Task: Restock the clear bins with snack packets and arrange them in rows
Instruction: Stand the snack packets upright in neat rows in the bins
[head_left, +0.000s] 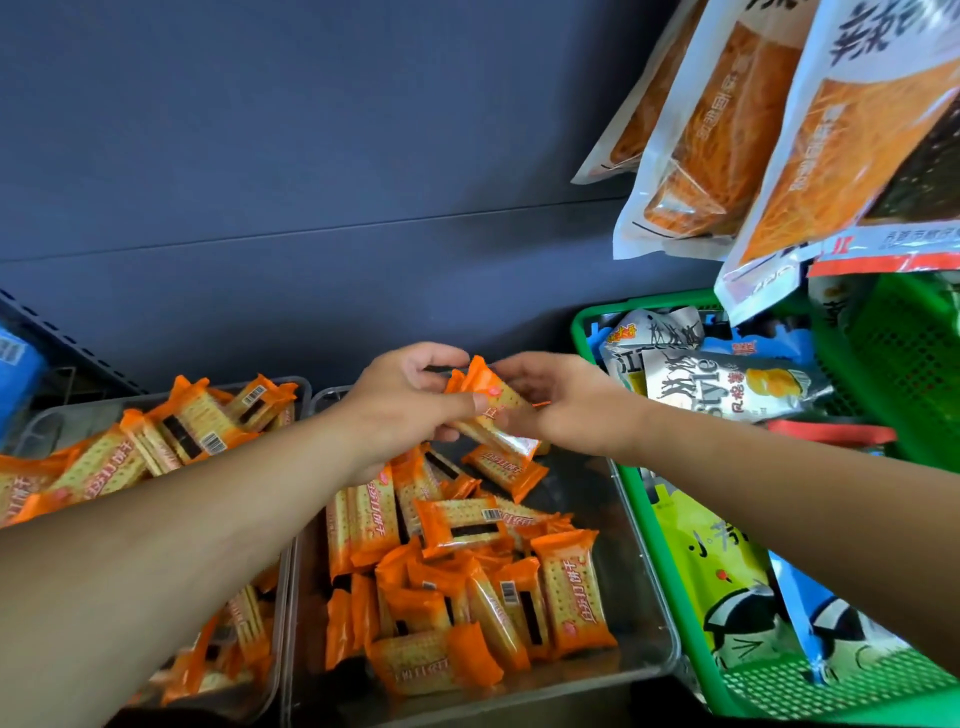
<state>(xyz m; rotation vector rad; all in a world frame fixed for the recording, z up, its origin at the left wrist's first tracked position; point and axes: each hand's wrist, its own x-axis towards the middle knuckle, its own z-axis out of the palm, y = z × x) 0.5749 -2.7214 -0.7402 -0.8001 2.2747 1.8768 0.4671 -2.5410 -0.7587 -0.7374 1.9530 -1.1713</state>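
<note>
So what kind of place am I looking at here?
Probably a shop's snack aisle: clear bins of orange cracker packets, a green basket of mixed snacks, and big snack bags hanging above.

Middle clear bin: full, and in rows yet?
Part full, no rows: the clear bin shows bare floor at right; its orange packets lie jumbled.

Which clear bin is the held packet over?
The right-hand clear bin, beside the green basket; left hand and right hand grip an orange packet above its far end.
</note>
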